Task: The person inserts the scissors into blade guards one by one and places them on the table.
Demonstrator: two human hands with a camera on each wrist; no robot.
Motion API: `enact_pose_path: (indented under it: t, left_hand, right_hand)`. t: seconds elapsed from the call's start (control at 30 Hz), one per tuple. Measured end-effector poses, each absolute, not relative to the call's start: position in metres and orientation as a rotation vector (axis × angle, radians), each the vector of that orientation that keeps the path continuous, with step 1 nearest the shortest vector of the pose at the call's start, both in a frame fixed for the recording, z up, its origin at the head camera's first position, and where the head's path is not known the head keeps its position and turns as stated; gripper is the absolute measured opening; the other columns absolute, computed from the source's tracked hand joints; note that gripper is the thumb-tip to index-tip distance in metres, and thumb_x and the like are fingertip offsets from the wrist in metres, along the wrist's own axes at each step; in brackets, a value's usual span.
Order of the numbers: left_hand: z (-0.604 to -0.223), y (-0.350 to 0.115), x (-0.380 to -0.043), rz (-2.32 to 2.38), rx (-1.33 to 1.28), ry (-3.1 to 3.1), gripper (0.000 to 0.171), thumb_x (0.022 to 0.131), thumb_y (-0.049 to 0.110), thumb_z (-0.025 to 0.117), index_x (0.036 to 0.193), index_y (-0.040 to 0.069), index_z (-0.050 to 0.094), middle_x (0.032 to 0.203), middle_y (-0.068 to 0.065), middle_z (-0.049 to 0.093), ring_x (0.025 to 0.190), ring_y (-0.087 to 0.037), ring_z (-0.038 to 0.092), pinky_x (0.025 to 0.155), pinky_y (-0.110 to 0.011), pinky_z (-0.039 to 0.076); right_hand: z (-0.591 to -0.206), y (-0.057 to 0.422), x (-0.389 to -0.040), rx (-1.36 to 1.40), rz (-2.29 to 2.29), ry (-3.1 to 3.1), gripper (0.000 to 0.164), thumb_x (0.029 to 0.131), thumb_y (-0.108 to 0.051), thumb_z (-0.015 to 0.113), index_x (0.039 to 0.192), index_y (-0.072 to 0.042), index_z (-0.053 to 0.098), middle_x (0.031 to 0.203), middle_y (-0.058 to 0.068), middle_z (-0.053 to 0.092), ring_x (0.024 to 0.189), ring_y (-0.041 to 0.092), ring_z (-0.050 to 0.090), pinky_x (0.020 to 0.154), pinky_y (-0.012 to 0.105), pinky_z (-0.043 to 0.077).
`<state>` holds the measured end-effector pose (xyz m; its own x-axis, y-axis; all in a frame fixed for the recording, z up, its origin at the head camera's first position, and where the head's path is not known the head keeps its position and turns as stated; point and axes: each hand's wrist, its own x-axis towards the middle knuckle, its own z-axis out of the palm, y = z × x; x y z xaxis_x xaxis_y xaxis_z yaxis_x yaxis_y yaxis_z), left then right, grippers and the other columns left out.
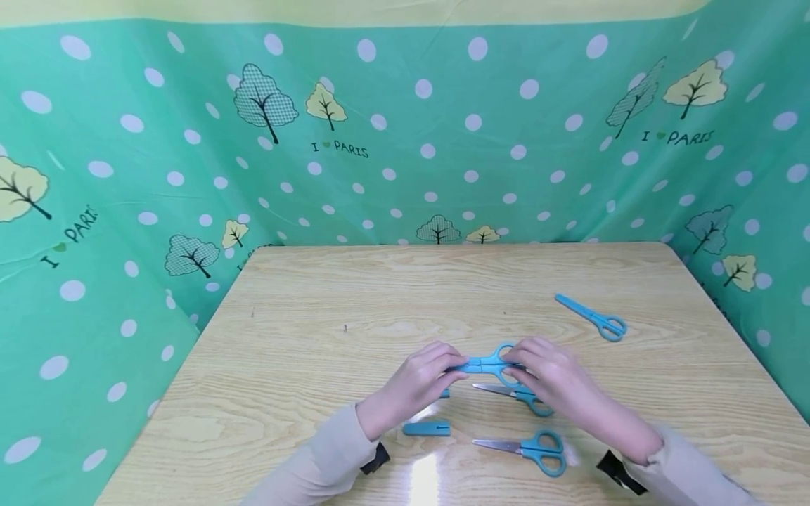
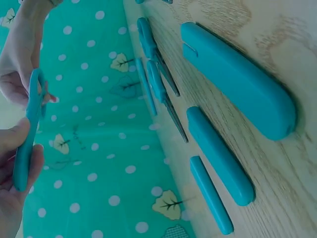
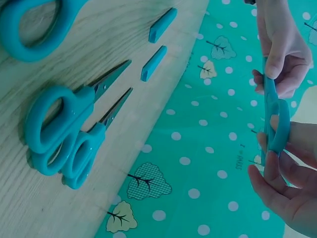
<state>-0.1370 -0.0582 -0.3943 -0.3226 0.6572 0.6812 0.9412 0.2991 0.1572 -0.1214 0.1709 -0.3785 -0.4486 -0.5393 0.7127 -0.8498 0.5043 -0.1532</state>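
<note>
Above the near middle of the wooden table (image 1: 354, 295), left hand (image 1: 414, 383) pinches the blade cover and right hand (image 1: 557, 383) grips the handles of capped scissors (image 1: 484, 364). Capping looks nearly seated (2 bare scissors (image 1: 528, 450) lie near); next calls for a straight push home.

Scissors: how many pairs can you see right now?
4. One capped pair held between both hands, two bare-bladed pairs on the table beneath the right hand and nearer the front edge, and one capped pair far right. More may hide under the hands.
</note>
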Motion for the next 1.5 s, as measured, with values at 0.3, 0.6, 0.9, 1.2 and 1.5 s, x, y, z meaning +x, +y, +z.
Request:
enact_pose_path:
  t: [0.3, 0.6, 0.9, 1.2, 1.5]
  left_hand:
    - [-0.396, -0.058, -0.136, -0.825, -1.409, -2.147, 0.017, 0.075, 0.005, 0.068, 0.090, -0.001, 0.063, 0.086, -0.004, 0.062, 0.079, -0.010, 0.057, 0.076, -0.005, 0.041]
    - [-0.398, -0.058, -0.139, -0.870, -1.380, -2.211, 0.018, 0.078, 0.011, 0.066, 0.092, 0.002, 0.063, 0.088, -0.003, 0.062, 0.084, -0.010, 0.057, 0.081, -0.008, 0.041]
    - [-0.398, -0.062, -0.139, -0.912, -1.319, -2.306, 0.024, 0.079, 0.014, 0.065, 0.100, 0.003, 0.061, 0.094, -0.002, 0.060, 0.089, -0.009, 0.055, 0.082, -0.009, 0.041]
    - [-0.396, -0.073, -0.142, -0.919, -1.253, -2.364, 0.027, 0.080, 0.013, 0.065, 0.104, 0.002, 0.060, 0.101, -0.003, 0.058, 0.097, -0.012, 0.053, 0.086, -0.017, 0.043]
    - [-0.397, -0.087, -0.144, -0.886, -1.194, -2.420, 0.029, 0.081, 0.017, 0.064, 0.105, 0.002, 0.059, 0.102, -0.003, 0.058, 0.098, -0.014, 0.053, 0.088, -0.022, 0.043]
  right_hand:
    - [-0.382, 0.174, -0.121, 1.145, 0.780, -2.172, 0.038, 0.090, -0.034, 0.040, 0.082, -0.006, 0.064, 0.077, -0.002, 0.060, 0.067, 0.010, 0.053, 0.058, 0.010, 0.044]
    - [-0.386, 0.177, -0.122, 1.150, 0.839, -2.209, 0.032, 0.089, -0.032, 0.046, 0.084, -0.006, 0.064, 0.078, -0.004, 0.059, 0.067, 0.006, 0.051, 0.057, 0.010, 0.044]
    - [-0.387, 0.180, -0.123, 1.119, 0.875, -2.257, 0.018, 0.070, -0.003, 0.070, 0.086, -0.005, 0.064, 0.080, -0.005, 0.059, 0.070, 0.006, 0.053, 0.060, 0.010, 0.044]
    - [-0.388, 0.189, -0.127, 1.084, 0.881, -2.263, 0.016, 0.071, -0.004, 0.069, 0.087, -0.005, 0.064, 0.079, -0.005, 0.059, 0.071, 0.006, 0.054, 0.061, 0.011, 0.045]
    - [-0.389, 0.200, -0.131, 0.988, 0.826, -2.335, 0.027, 0.062, 0.003, 0.073, 0.087, -0.006, 0.064, 0.078, -0.006, 0.060, 0.070, 0.006, 0.052, 0.059, 0.014, 0.045]
